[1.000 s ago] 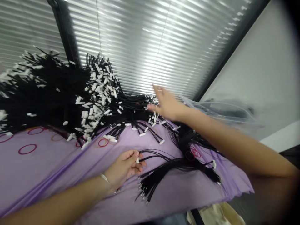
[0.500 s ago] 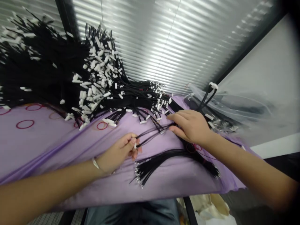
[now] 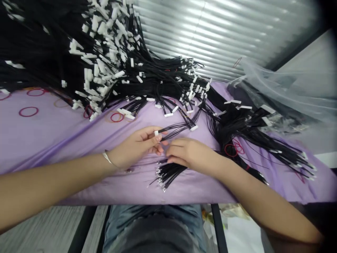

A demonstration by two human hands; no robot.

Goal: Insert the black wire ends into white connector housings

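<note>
Between the thumb and fingers of my left hand (image 3: 140, 144), a small white connector (image 3: 156, 133) is pinched. Thin black wires (image 3: 175, 129) run from it to the right, toward the cable pile. Close beside it, my right hand (image 3: 188, 153) has its fingers bent and drawn together, tips pointing at the left hand. Whatever those fingertips hold, if anything, is too small or hidden to make out. Partly under the right hand lies a bundle of loose black wires (image 3: 171, 172) with bare metal terminals at its left end.
A big heap of black cables with white connectors (image 3: 105, 56) fills the back left. More wire harnesses (image 3: 234, 123) lie at right beside a clear plastic bag (image 3: 284, 88). Red rubber bands (image 3: 28, 111) are scattered on the purple cloth (image 3: 52, 140). Blinds (image 3: 210, 31) stand behind.
My right hand has moved left and nearer me, from the harnesses at right to beside my left hand. The left hand keeps its pinch on the connector. The view has tilted down.
</note>
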